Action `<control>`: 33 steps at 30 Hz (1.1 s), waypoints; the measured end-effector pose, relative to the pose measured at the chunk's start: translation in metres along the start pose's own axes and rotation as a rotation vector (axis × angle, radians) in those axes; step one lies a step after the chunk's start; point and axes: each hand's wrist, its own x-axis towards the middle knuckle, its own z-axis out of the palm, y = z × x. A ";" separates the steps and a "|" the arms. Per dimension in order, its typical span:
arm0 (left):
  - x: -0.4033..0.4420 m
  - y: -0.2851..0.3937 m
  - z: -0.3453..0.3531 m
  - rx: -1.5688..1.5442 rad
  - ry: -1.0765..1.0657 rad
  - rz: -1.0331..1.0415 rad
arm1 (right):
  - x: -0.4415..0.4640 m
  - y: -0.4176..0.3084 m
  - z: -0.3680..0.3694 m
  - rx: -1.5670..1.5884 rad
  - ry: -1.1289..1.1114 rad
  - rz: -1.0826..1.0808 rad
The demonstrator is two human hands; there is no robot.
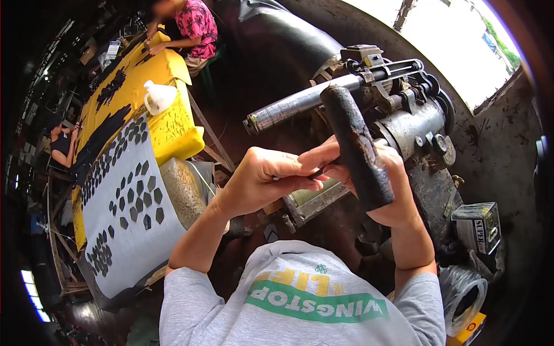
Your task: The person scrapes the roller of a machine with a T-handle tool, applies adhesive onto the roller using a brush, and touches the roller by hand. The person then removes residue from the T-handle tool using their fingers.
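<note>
My left hand [262,176] is in front of my chest, its thumb and fingertips pinched on a small dark piece [316,173]. My right hand [381,179] meets it there; its fingertips are at the same piece, and its palm lies behind a thick black cylinder [359,150]. The cylinder is worn and tilted, its upper end near the machine's long metal shaft [306,105]. How the cylinder is held is partly hidden behind it.
The machine body [412,124] stands ahead on the right. At left, a yellow-covered table [176,124] bears a white jug [160,97] and a grey sheet [124,248] with several dark pentagons. Two people sit there. A SUPER box [476,228] and plastic-wrapped coil [461,291] are at right.
</note>
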 end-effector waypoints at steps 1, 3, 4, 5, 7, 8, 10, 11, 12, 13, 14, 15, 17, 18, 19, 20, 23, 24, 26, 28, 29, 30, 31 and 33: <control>0.000 0.002 -0.001 0.022 -0.005 -0.012 | 0.000 0.002 0.000 0.009 -0.013 -0.026; -0.001 0.005 -0.002 0.024 -0.033 -0.019 | -0.001 0.002 0.003 -0.029 -0.001 -0.053; -0.001 0.007 -0.003 0.025 -0.046 -0.022 | -0.001 0.001 0.004 -0.010 0.005 -0.046; -0.002 0.011 -0.002 -0.046 -0.053 -0.053 | -0.001 -0.001 0.005 0.009 0.011 -0.040; -0.015 -0.002 0.001 -0.112 0.013 -0.179 | -0.001 0.000 0.013 -0.009 0.092 -0.114; -0.017 -0.004 0.002 -0.112 0.038 -0.114 | -0.001 -0.001 0.016 0.006 0.100 -0.086; -0.018 -0.001 0.004 -0.124 0.072 -0.069 | -0.001 -0.003 0.023 0.038 0.116 -0.032; -0.021 -0.001 0.005 -0.136 0.081 -0.088 | -0.005 -0.001 0.031 0.216 0.185 0.073; -0.022 -0.001 0.005 -0.149 0.090 -0.107 | -0.007 0.004 0.033 0.237 0.183 0.052; -0.021 0.001 0.004 -0.155 0.069 -0.097 | -0.009 0.010 0.036 0.258 0.180 0.032; -0.019 0.004 0.003 -0.162 0.049 -0.088 | -0.009 0.009 0.034 0.203 0.160 0.058; -0.018 0.005 0.002 -0.169 0.029 -0.080 | -0.010 0.009 0.031 0.147 0.140 0.082; -0.022 -0.001 -0.001 -0.190 -0.007 -0.072 | -0.011 0.011 0.031 0.104 0.115 0.079; -0.023 -0.003 -0.002 -0.199 -0.024 -0.068 | -0.010 0.011 0.032 0.110 0.093 0.062; -0.023 -0.001 -0.001 -0.242 -0.004 -0.070 | -0.010 0.010 0.032 0.116 0.070 0.045; -0.021 0.003 0.002 -0.284 0.017 -0.072 | -0.009 0.010 0.033 0.123 0.047 0.028; -0.023 0.002 -0.003 -0.267 0.016 -0.082 | -0.002 0.000 0.022 -0.157 -0.038 -0.083; -0.024 0.000 -0.005 -0.235 0.007 -0.086 | -0.001 0.000 0.024 -0.111 0.005 -0.094; -0.026 -0.004 0.000 -0.231 0.079 -0.129 | 0.001 0.003 0.032 -0.016 0.092 -0.117; -0.024 -0.004 0.005 -0.340 0.118 -0.164 | -0.008 0.008 0.037 0.072 0.142 0.011; -0.021 -0.003 0.005 -0.452 0.123 -0.177 | -0.012 0.011 0.040 0.118 0.170 0.073; -0.019 -0.002 0.005 -0.564 0.127 -0.189 | -0.012 0.011 0.040 0.148 0.170 0.108; -0.018 -0.001 0.006 -0.576 0.195 -0.205 | -0.012 0.011 0.040 0.177 0.170 0.142; -0.018 -0.004 0.004 -0.531 0.175 -0.213 | -0.007 0.011 0.037 0.197 0.155 0.084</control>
